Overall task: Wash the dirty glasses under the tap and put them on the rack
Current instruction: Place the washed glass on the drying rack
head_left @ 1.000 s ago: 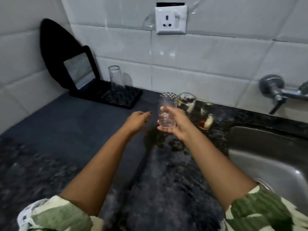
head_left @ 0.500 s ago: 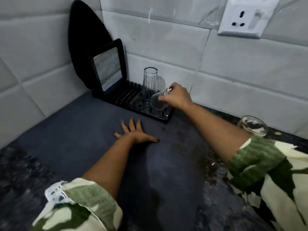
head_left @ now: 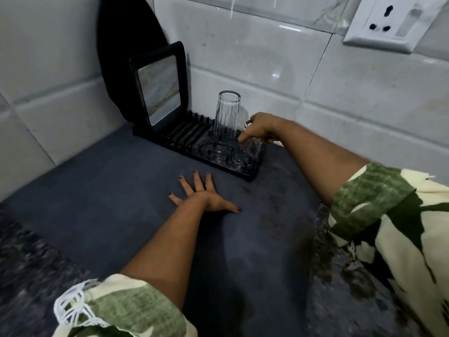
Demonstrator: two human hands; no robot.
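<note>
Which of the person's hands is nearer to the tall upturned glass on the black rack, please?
Right. The right hand is just beside the tall glass, over the rack; the left hand lies flat on the counter before it.

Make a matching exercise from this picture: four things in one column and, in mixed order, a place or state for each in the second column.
Things
1. left hand
2. right hand
3. tall glass
4. wall socket

Places or states
A. upside down on the black rack
B. flat on the dark counter, fingers spread
C. on the white tiles, top right
D. holding a small glass at the rack's right end

Pairs: 1-B, 2-D, 3-A, 4-C
</note>
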